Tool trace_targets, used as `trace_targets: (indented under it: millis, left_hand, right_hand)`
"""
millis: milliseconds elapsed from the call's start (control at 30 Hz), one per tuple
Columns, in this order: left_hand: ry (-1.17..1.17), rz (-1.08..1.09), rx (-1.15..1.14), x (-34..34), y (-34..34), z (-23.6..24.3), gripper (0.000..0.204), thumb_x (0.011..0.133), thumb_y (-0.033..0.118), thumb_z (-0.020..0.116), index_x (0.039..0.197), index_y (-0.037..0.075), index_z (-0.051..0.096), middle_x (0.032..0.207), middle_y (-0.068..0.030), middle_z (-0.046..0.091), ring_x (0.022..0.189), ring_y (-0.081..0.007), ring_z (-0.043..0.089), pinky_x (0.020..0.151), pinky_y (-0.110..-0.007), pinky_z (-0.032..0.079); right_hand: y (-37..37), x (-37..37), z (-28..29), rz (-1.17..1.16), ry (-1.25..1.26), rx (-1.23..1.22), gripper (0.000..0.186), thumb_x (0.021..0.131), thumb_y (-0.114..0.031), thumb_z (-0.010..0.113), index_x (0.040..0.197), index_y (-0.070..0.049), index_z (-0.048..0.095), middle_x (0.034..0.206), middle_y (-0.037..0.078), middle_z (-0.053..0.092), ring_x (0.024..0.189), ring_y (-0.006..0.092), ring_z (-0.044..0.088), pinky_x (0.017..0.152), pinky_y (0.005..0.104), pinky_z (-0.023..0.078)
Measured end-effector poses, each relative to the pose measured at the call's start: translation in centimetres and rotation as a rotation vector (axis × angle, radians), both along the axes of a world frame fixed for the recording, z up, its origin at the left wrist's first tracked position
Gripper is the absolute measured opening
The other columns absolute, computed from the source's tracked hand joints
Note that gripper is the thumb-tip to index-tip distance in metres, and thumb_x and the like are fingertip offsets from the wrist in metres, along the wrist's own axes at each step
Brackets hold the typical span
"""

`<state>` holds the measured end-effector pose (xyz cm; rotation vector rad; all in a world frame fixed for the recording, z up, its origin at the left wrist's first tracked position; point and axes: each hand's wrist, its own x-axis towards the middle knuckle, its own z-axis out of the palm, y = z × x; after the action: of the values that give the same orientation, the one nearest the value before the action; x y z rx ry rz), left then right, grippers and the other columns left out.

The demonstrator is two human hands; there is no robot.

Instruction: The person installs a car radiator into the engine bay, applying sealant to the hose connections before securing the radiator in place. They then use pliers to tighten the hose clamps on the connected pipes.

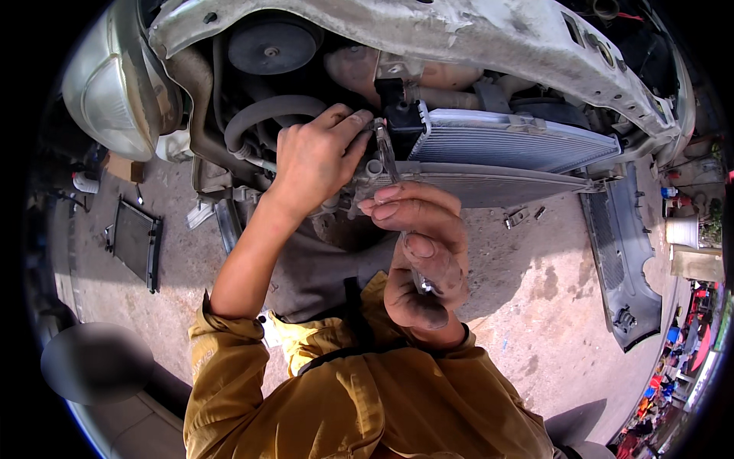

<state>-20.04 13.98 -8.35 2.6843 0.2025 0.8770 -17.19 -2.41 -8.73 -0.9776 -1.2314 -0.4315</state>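
My right hand point(424, 249) grips a shiny metal wrench point(388, 157). The wrench's upper end meets a small fitting beside the left end of the condenser point(489, 183). My left hand point(317, 157) is closed at that same spot, thumb and fingers by the wrench's tip; whatever lies under the fingers is hidden. Just behind the condenser stands a silver-finned radiator point(512, 141) with a black end tank. A thick black hose point(264, 115) curves past the left hand on its far side.
A bare metal crossbeam point(451, 27) arches over the bay, with a headlight point(115, 96) at far left. On the ground lie a flat framed panel point(138, 241), a removed bumper point(627, 260) and small metal parts point(518, 219). Coloured clutter lines the right edge.
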Motion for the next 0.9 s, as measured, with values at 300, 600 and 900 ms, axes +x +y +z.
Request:
trace_targets:
  millis: [300,600,900]
  left_hand:
    - [0.053,0.083,0.014,-0.2,-0.6,0.0,0.024,0.086,0.017,0.072,0.109,0.01,0.072,0.097,-0.0082,0.071,0.076,-0.0339,0.07,0.061,-0.042,0.054]
    - [0.0,0.052,-0.022,0.2,-0.3,-0.7,0.021,0.087,0.016,0.071,0.106,0.007,0.071,0.097,-0.0105,0.072,0.079,-0.0355,0.07,0.065,-0.042,0.055]
    - [0.1,0.192,0.083,0.0,-1.2,-0.3,0.02,0.09,0.023,0.071,0.103,0.009,0.07,0.092,-0.0095,0.073,0.072,-0.0365,0.069,0.058,-0.045,0.053]
  right_hand:
    - [-0.4,1.2,-0.1,0.001,0.039,0.042,0.073,0.104,-0.063,0.017,0.149,-0.012,0.043,0.113,0.022,0.057,0.103,0.0354,0.058,0.073,0.039,0.065]
    - [0.2,0.8,0.1,0.006,0.184,0.202,0.06,0.109,-0.049,0.03,0.128,0.0,0.058,0.103,0.024,0.067,0.095,0.0389,0.065,0.081,0.0452,0.057]
    - [-0.2,1.4,-0.1,0.004,0.092,0.115,0.07,0.106,-0.059,0.019,0.143,-0.008,0.049,0.109,0.024,0.059,0.101,0.0362,0.06,0.072,0.04,0.064]
